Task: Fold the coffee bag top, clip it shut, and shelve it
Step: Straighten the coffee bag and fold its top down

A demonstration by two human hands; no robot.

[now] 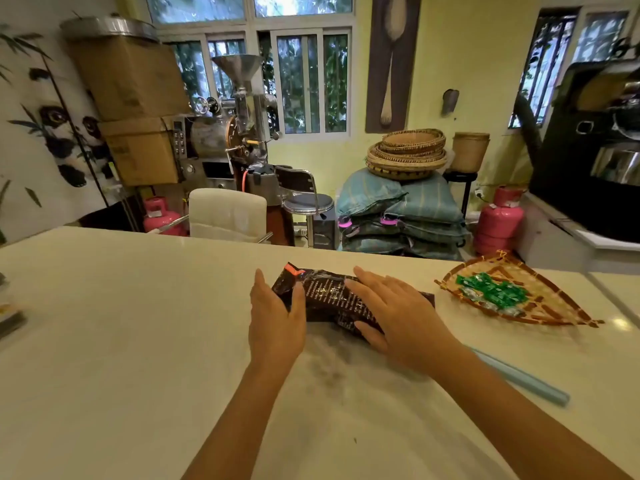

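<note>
A dark brown coffee bag (329,296) with pale print lies on its side on the white counter (121,323). Its top end, with an orange-pink strip, points to the far left. My left hand (275,317) grips that top end, thumb over the foil. My right hand (394,310) lies flat on the bag's body, fingers spread, pressing it down. A long light-blue bar clip (519,377) rests on the counter just right of my right forearm, partly hidden by it.
A woven fan-shaped tray (540,306) holding green wrapped sweets sits at the right of the counter. Beyond the far edge stand a white chair (227,213), a coffee roaster (225,133), stacked sacks (401,216) and pink gas cylinders (498,220).
</note>
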